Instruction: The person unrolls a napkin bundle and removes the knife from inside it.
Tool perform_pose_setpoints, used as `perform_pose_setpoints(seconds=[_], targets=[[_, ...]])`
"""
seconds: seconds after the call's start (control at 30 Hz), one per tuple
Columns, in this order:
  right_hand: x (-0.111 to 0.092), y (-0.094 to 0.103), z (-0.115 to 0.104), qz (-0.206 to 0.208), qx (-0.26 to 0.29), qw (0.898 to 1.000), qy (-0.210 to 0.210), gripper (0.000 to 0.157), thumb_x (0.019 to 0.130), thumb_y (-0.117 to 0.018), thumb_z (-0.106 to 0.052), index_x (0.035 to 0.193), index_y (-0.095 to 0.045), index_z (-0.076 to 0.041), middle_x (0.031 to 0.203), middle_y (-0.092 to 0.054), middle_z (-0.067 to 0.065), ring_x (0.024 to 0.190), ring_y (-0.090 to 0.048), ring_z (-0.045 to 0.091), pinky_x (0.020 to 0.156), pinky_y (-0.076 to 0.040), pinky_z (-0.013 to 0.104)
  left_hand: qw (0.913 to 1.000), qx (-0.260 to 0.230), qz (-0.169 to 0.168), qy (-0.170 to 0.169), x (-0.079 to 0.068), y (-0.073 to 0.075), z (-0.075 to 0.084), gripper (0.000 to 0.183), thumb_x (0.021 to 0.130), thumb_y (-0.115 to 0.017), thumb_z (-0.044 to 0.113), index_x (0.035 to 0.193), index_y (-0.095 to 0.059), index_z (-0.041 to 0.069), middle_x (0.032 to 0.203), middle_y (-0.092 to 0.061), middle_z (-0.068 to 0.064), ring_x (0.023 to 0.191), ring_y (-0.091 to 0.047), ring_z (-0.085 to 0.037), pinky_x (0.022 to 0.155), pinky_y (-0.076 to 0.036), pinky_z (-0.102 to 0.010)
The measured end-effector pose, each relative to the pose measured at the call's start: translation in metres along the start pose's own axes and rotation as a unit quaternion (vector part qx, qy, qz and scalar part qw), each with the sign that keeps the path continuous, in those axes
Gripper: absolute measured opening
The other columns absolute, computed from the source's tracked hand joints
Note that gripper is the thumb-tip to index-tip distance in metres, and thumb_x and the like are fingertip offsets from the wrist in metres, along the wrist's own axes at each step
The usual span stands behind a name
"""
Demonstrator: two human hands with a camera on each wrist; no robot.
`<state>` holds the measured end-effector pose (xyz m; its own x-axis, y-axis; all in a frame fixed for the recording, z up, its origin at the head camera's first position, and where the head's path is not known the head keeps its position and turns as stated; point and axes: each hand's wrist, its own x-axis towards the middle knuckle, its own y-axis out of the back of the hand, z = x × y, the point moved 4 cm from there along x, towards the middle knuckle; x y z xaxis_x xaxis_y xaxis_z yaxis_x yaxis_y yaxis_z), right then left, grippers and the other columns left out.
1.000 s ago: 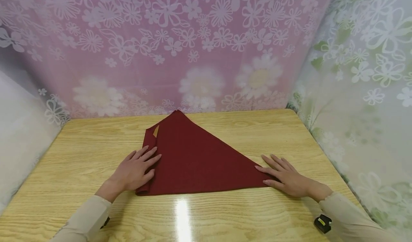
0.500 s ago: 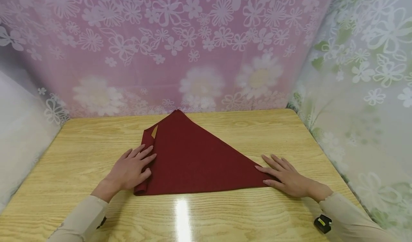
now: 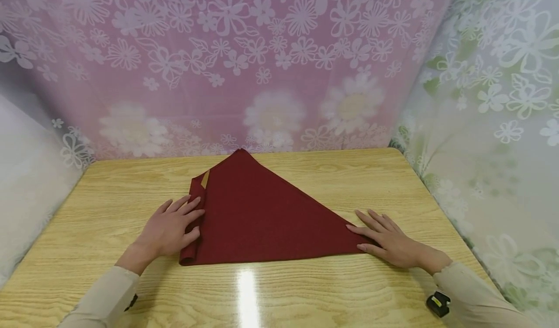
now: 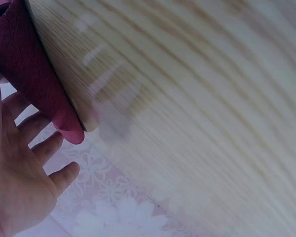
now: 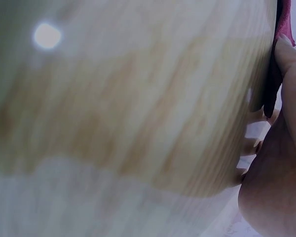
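A dark red cloth (image 3: 262, 216) lies folded on the table as a rough triangle, its peak at the back edge. Along its left side runs a rolled fold, with a small gap near the top where wood shows through. My left hand (image 3: 166, 231) rests on that fold with fingers spread and fairly straight. In the left wrist view the rolled cloth (image 4: 34, 69) stands raised beside the fingers of the left hand (image 4: 19, 168). At the cloth's right corner my right hand (image 3: 390, 240) lies flat, index finger and thumb on the cloth. The right wrist view shows the right hand (image 5: 281, 163) mostly cut off.
The wooden table (image 3: 340, 289) carries a bright light reflection near the front. A pink floral curtain (image 3: 271, 66) hangs behind it, and a pale floral sheet (image 3: 493, 124) borders the right side. Black devices sit at both wrists.
My left hand has slid left, and the rolled left fold of the cloth has shifted outward with it. The right hand has stayed in place on the right corner.
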<state>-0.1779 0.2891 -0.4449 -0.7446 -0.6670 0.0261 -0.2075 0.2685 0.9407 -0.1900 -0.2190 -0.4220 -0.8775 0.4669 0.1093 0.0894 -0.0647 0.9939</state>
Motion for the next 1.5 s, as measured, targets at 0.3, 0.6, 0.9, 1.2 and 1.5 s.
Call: perform_pose_setpoints(seconds=[0.3,0.6,0.9,1.2,1.5], targets=[[0.0,0.002,-0.002,-0.003,0.002,1.0,-0.001,0.047,0.099,-0.053,-0.028,0.144,-0.045,-0.02,0.155,-0.02,0.017,0.138,-0.012,0.047,0.1,-0.012,0.069,0.9998,-0.006,-0.002,0.017,-0.006,0.0,-0.008,0.056,0.089,-0.056,0.055,0.13,-0.061,0.016,0.144,-0.045,-0.011,0.135,-0.034,-0.033,0.107,-0.025,-0.055],[0.001,0.002,-0.003,-0.001,-0.002,1.0,0.003,0.047,0.098,-0.055,-0.028,0.144,-0.047,-0.019,0.154,-0.021,0.019,0.137,-0.013,0.048,0.099,-0.013,0.071,0.9997,-0.01,0.01,0.019,-0.014,0.001,-0.015,0.05,0.09,-0.058,0.044,0.132,-0.06,0.016,0.144,-0.044,-0.013,0.133,-0.036,-0.034,0.106,-0.027,-0.055],[0.001,0.001,-0.003,0.0,0.002,1.0,0.0,0.047,0.099,-0.054,-0.028,0.144,-0.046,-0.019,0.155,-0.02,0.017,0.138,-0.012,0.048,0.1,-0.012,0.07,0.9995,-0.018,-0.007,0.027,-0.031,-0.003,-0.025,0.052,0.098,-0.047,0.044,0.143,-0.049,0.018,0.148,-0.038,-0.011,0.136,-0.031,-0.034,0.106,-0.025,-0.057],[0.001,0.0,-0.002,-0.001,0.004,1.0,-0.002,0.047,0.099,-0.053,-0.029,0.145,-0.045,-0.021,0.155,-0.02,0.016,0.138,-0.012,0.048,0.101,-0.012,0.069,0.9994,-0.018,-0.015,0.026,-0.035,-0.002,-0.027,0.053,0.099,-0.045,0.044,0.144,-0.046,0.017,0.149,-0.037,-0.011,0.136,-0.03,-0.035,0.106,-0.025,-0.056],[0.0,0.0,-0.001,0.001,0.005,1.0,-0.001,0.047,0.099,-0.053,-0.029,0.145,-0.045,-0.021,0.155,-0.019,0.016,0.138,-0.012,0.048,0.1,-0.011,0.07,0.9997,-0.01,0.002,0.02,-0.035,-0.003,-0.025,0.053,0.099,-0.045,0.045,0.144,-0.047,0.016,0.149,-0.038,-0.012,0.136,-0.03,-0.035,0.106,-0.026,-0.056]])
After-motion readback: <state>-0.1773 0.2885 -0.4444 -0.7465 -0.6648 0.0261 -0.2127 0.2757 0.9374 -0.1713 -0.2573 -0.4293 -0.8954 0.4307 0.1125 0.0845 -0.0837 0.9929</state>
